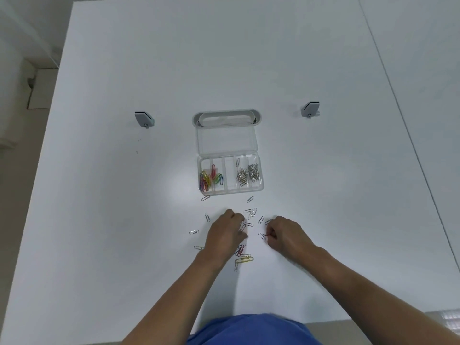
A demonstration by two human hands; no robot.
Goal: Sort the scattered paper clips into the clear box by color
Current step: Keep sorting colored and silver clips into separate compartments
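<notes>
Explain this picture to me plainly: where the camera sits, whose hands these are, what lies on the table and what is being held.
There is one picture, taken by a wide-angle camera worn on a person's head, looking down at their own bare hands; no machine is involved. On the white table stands a clear plastic compartment box with its lid open. Its left compartments hold coloured paper clips, its right ones silver paper clips. More loose clips, mostly silver, plus a yellow clip and a red one, lie scattered in front of the box. The left hand rests over the scattered clips; what it holds is hidden. The right hand seems to pinch one small clip at its fingertips.
</notes>
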